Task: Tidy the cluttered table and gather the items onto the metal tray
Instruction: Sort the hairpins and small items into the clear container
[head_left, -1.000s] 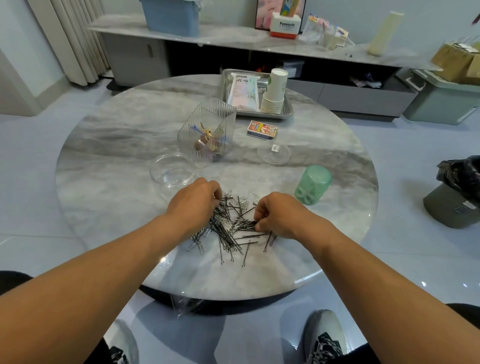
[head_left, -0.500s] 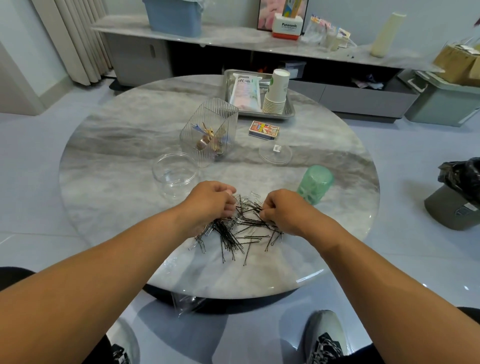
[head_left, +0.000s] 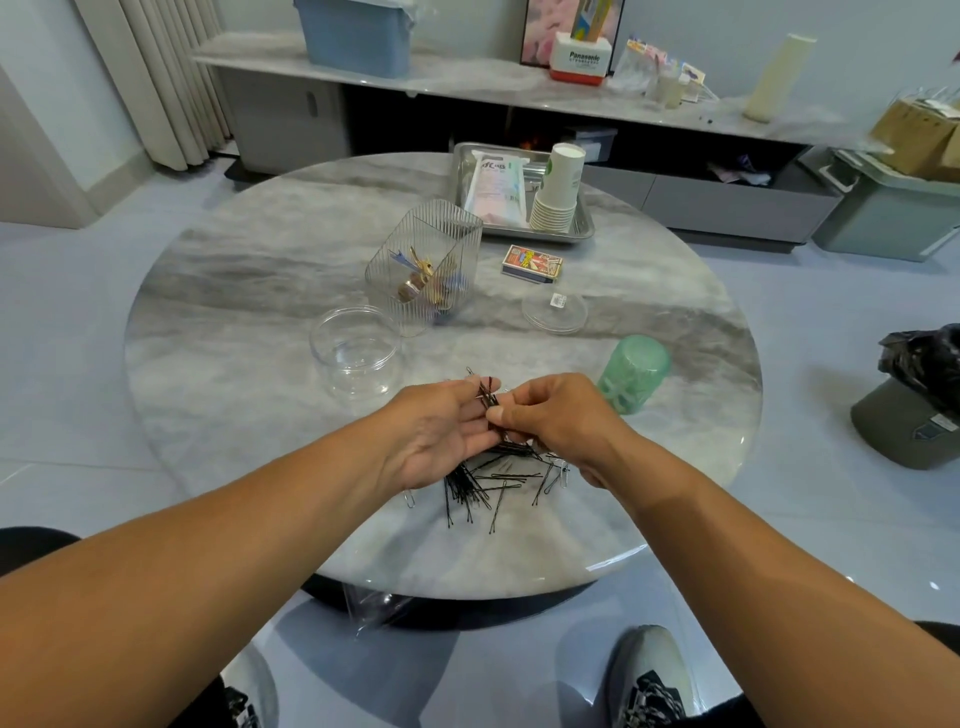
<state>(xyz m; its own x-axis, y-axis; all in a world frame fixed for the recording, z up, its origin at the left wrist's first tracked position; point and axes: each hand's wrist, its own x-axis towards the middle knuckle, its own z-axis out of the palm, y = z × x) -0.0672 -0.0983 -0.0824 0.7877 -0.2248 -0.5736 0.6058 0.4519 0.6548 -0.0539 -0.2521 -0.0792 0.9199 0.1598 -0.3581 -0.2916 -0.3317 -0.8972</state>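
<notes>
I am looking down on a round grey marbled surface (head_left: 249, 291), and I take the clear round tub (head_left: 356, 348) left of its middle as my marker. Just nearer me and to the right of that tub, the left hand (head_left: 441, 434) lies palm up with its fingers relaxed and a small bunch of black hairpins (head_left: 488, 397) resting across the fingertips, while the right hand (head_left: 558, 415) meets it from the other side and pinches that same bunch between thumb and curled fingers. Under both hands, on the near side of the tub, the loose pile of hairpins (head_left: 480, 486) sprawls on the surface with a few paper clips at its edges. Just behind the tub and to its right stands a ribbed clear container (head_left: 423, 265) holding hair clips. Farther right of the tub lie a flat clear lid (head_left: 555, 310), a small printed box (head_left: 532, 263) and a green cup (head_left: 632, 373) turned mouth down. The metal tray (head_left: 584, 228) sits at the far edge, well beyond the tub, carrying a pale packet (head_left: 493, 189) and a stack of paper cups (head_left: 558, 189). Behind the surface a long low cabinet (head_left: 467, 88) runs along the wall with a blue bin (head_left: 358, 34) on it; pale curtains (head_left: 150, 78) hang at the left, and the floor is glossy grey tile.
</notes>
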